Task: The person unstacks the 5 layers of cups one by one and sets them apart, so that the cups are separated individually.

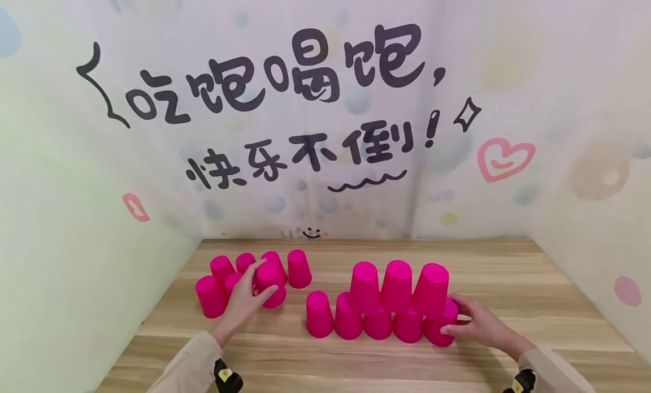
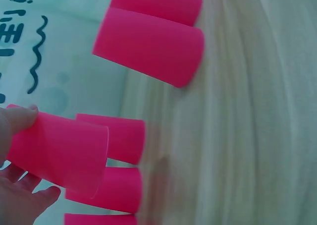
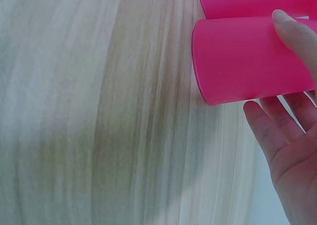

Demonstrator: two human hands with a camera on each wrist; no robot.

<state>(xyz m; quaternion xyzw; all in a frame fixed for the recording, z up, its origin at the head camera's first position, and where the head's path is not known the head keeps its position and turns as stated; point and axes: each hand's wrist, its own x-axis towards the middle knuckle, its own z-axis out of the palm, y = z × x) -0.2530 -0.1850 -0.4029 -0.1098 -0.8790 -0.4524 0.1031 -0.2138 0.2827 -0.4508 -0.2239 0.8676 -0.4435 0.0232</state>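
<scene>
One cup (image 1: 269, 277) gripped in the left hand (image 1: 245, 296) above the table (image 1: 356, 370), near the left cluster (image 1: 210, 297), right-end cup (image 1: 436, 332) of the five-cup row (image 1: 319, 315) clasped between thumb and fingers of the right hand (image 1: 480, 325), three cups (image 1: 396, 285) stacked above.

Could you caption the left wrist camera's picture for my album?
The left hand grips a pink cup; other cups stand on the wooden table.

A wood-grained counter (image 1: 356, 365) runs back to a pale wall (image 1: 244, 212) bearing two rows of dark Chinese lettering (image 1: 311, 70). A wavy line (image 1: 367, 182) lies under the lower row, a star (image 1: 467, 115) and a pink heart (image 1: 506, 160) to its right. A small smiley face (image 1: 312, 233) sits just above the counter's far edge.
</scene>
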